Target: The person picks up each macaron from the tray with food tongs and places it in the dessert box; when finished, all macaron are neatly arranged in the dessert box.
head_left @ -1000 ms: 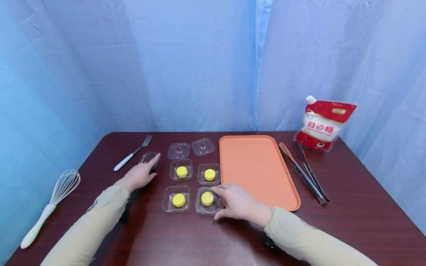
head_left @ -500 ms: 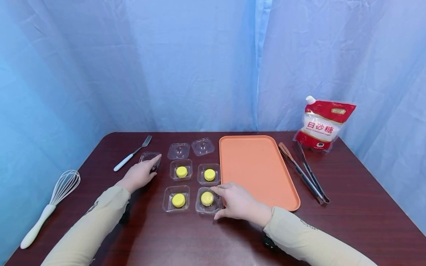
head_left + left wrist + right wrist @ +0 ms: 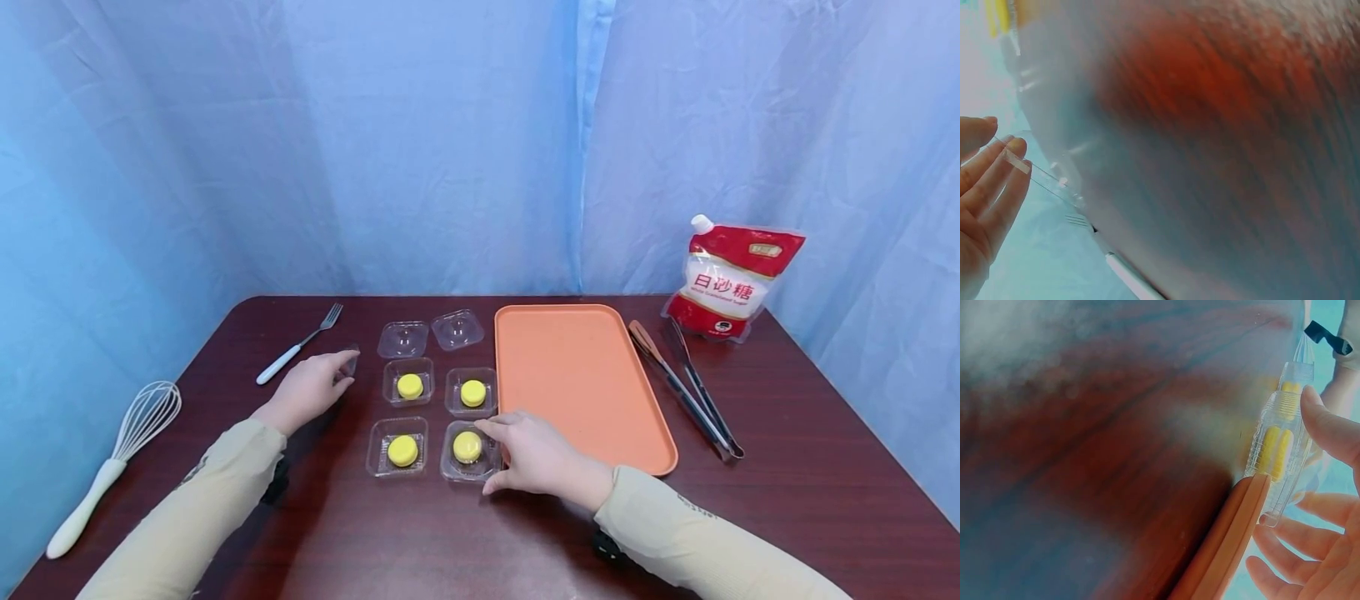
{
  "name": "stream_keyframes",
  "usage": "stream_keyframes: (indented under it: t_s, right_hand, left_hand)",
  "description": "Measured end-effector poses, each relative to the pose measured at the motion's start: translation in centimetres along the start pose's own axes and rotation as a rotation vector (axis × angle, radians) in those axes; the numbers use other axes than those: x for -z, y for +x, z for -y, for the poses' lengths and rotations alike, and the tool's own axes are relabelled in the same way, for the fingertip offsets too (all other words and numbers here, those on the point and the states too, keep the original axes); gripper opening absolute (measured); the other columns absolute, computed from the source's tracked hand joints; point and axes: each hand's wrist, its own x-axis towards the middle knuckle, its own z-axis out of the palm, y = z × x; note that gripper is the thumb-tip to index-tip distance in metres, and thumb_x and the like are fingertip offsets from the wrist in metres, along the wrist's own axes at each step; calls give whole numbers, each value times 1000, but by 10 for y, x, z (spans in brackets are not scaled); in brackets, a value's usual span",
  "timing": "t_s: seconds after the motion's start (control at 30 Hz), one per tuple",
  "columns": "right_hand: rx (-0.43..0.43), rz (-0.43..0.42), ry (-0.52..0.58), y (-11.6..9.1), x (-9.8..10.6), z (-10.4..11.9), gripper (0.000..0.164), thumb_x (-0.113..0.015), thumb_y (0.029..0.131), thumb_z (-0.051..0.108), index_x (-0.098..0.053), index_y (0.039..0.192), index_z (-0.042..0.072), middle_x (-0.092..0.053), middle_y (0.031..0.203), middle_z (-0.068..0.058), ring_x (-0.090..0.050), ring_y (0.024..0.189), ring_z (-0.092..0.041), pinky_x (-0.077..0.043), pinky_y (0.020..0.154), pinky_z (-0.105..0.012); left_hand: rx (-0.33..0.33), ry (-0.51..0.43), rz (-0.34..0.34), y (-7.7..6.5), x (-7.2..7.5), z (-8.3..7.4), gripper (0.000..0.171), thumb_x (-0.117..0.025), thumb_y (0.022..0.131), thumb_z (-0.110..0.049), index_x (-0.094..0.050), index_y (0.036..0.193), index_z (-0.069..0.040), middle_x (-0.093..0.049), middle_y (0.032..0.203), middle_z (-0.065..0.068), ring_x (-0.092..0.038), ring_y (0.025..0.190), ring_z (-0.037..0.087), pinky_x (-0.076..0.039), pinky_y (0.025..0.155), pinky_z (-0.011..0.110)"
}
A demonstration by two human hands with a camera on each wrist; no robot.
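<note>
My left hand pinches a clear plastic lid at the table's left. In the left wrist view the lid sits between thumb and fingers. With thumb and fingers at its right corners, my right hand grips a lidded clear plastic box holding a yellow macaron. Beside and behind it stand three lidless boxes: front left, back left and back right. Each holds one yellow macaron. Two clear lids, one left and one right, lie behind the boxes.
An orange tray lies right of the boxes, close to the gripped one. Tongs lie beyond it, near a red sugar bag. A fork and a white whisk are at the left. Blue curtains surround the table.
The left hand has picked up the clear lid from beside the fork and drawn slightly back toward the person. The right hand stays on its box.
</note>
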Motion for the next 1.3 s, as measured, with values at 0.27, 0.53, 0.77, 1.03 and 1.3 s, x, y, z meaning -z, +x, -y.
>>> stream_keyframes:
  t_s: [0.27,0.53,0.77,1.03,1.3]
  right_hand:
    - [-3,-1,-9,0,1,1,79,-84,63,42,-59,127,2,-65,113,-12,-60,104,-25,-50,88,-38]
    - [-9,20,-1,0,2,1,79,-84,64,42,-58,127,1,-65,113,-12,-59,104,-25,-49,88,-39]
    - [-11,45,-7,1,5,3,81,-82,66,46,-56,130,3,-64,111,-9,-59,104,-23,-49,89,-39]
    - [7,52,-14,1,5,2,81,-80,69,46,-54,131,2,-63,114,-10,-58,105,-23,-48,91,-40]
    - [-1,64,-3,1,6,1,80,-80,70,46,-53,133,4,-60,123,-13,-57,110,-25,-47,94,-41]
  left_hand:
    - [-19,11,-38,-6,9,-4,34,-67,86,-6,-62,119,2,-68,102,17,-66,86,27,-56,76,43]
    - [-45,-42,-101,-14,23,1,27,-64,87,-3,-65,113,4,-68,100,20,-65,78,24,-55,70,41]
    - [7,-129,-101,-22,37,3,31,-62,88,-5,-63,118,4,-68,105,22,-60,66,19,-47,57,31]
    - [52,-244,-124,-29,45,-2,31,-62,89,-5,-62,120,3,-68,102,21,-66,83,29,-51,61,32]
    - [106,-416,-116,-35,49,-13,32,-63,90,-7,-61,121,3,-68,96,18,-68,76,22,-55,60,27]
